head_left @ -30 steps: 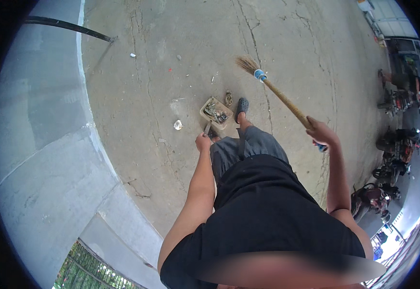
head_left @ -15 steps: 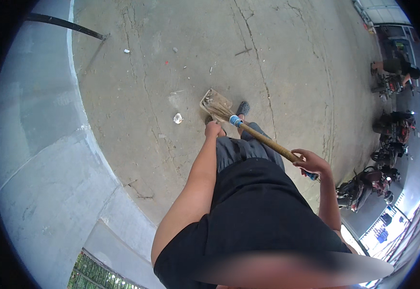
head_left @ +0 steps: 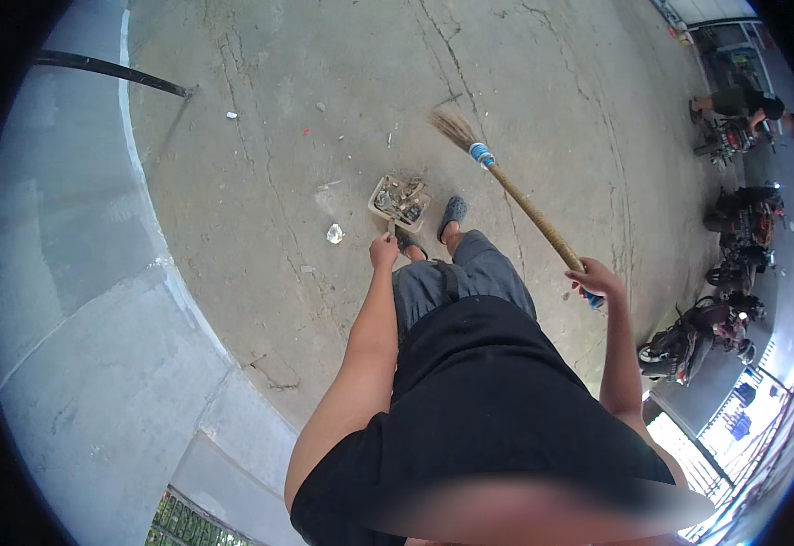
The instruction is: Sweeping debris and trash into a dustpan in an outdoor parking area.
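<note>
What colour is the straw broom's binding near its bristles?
The binding is blue with some white; head view.

Broom [head_left: 535,217]: rough straw bristles [head_left: 454,129], smooth plastic-look band [head_left: 482,155]. Dustpan [head_left: 399,224]: dull plastic. Conc. flr [head_left: 361,55]: rough, matt. Shirt [head_left: 497,391] & shorts [head_left: 493,278]: matt cloth. 2 clogs [head_left: 452,215]: matt, rubbery.

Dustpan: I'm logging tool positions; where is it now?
In the head view's upper middle, the dustpan is beyond the left clog, left of the right clog.
</note>
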Demonstrator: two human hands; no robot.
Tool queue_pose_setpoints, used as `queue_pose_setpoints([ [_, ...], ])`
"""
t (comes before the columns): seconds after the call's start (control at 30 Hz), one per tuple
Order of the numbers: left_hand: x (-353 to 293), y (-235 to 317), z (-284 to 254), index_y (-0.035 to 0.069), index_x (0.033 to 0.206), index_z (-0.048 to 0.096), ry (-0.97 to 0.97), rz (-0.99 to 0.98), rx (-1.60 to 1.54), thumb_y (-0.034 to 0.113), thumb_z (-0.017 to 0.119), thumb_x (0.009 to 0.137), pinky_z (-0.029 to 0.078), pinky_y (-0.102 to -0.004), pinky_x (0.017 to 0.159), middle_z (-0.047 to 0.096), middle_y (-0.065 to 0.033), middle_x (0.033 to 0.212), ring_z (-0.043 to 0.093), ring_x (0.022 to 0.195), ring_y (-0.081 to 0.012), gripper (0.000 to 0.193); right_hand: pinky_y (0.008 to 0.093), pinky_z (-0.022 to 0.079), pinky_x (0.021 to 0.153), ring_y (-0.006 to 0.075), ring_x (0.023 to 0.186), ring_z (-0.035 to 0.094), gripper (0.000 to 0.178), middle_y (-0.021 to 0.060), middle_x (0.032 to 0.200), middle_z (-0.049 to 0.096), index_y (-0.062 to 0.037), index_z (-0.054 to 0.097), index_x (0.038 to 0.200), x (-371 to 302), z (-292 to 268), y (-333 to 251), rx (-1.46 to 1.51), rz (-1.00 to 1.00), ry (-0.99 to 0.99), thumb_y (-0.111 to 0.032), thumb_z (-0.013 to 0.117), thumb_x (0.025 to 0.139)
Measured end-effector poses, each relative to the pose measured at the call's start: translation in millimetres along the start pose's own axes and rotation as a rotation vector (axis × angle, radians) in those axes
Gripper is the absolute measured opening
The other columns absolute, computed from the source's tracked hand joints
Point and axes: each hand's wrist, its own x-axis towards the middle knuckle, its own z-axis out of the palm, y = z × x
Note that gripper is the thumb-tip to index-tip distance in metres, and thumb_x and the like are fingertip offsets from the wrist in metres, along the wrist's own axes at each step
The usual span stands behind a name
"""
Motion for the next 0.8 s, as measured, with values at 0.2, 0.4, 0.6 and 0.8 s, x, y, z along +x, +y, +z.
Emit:
queue_pose_setpoints([
  [0.2, -2.6, -5.3, 5.2, 0.005, 0.118, 0.067, 0.071, 0.125, 0.103, 0.025, 0.061, 0.085, 0.054, -0.0348, 0.074, 0.072, -0.0161, 0.092, 0.072, 0.076, -0.0252, 0.039, 0.0317, 0.048, 0.045, 0.0150, 0.052, 0.057, 0.042, 0.0080, 0.070, 0.059, 0.0008, 0.053, 0.119, 51.1, 26.3, 20.1, -0.051, -0.023, 0.210, -0.021, 0.069, 0.086],
  [0.4, -14.9, 16.9, 11.8, 0.004, 0.118, 0.066, 0.093, 0.117, 0.054, 0.023, 0.060, 0.086, 0.055, -0.0334, 0.072, 0.072, -0.0153, 0.091, 0.072, 0.072, -0.0216, 0.038, 0.0334, 0.050, 0.043, 0.0179, 0.047, 0.059, 0.047, 0.0107, 0.072, 0.059, 0.0000, 0.049, 0.127, 108.8, -28.4, -5.3, 0.110, -0.108, 0.344, -0.023, 0.065, 0.089],
  [0.6, -20.5, 50.9, 31.7, 0.004, 0.118, 0.066, 0.121, 0.083, 0.094, 0.023, 0.061, 0.086, 0.055, -0.0326, 0.070, 0.073, -0.0144, 0.087, 0.071, 0.066, -0.0209, 0.038, 0.0350, 0.051, 0.044, 0.0197, 0.048, 0.061, 0.053, 0.0137, 0.076, 0.063, -0.0064, 0.045, 0.137, 172.4, -108.3, -55.3, -0.007, -0.192, 0.408, -0.024, 0.063, 0.090],
  [0.8, -12.9, 81.2, 79.2, 0.006, 0.116, 0.068, 0.143, 0.023, 0.076, 0.024, 0.062, 0.084, 0.055, -0.0337, 0.069, 0.072, -0.0137, 0.080, 0.071, 0.065, -0.0227, 0.037, 0.0370, 0.051, 0.043, 0.0217, 0.050, 0.063, 0.044, 0.0159, 0.078, 0.066, -0.0060, 0.049, 0.129, 203.4, -161.1, -79.2, -0.211, -0.224, 0.349, -0.023, 0.060, 0.090],
])
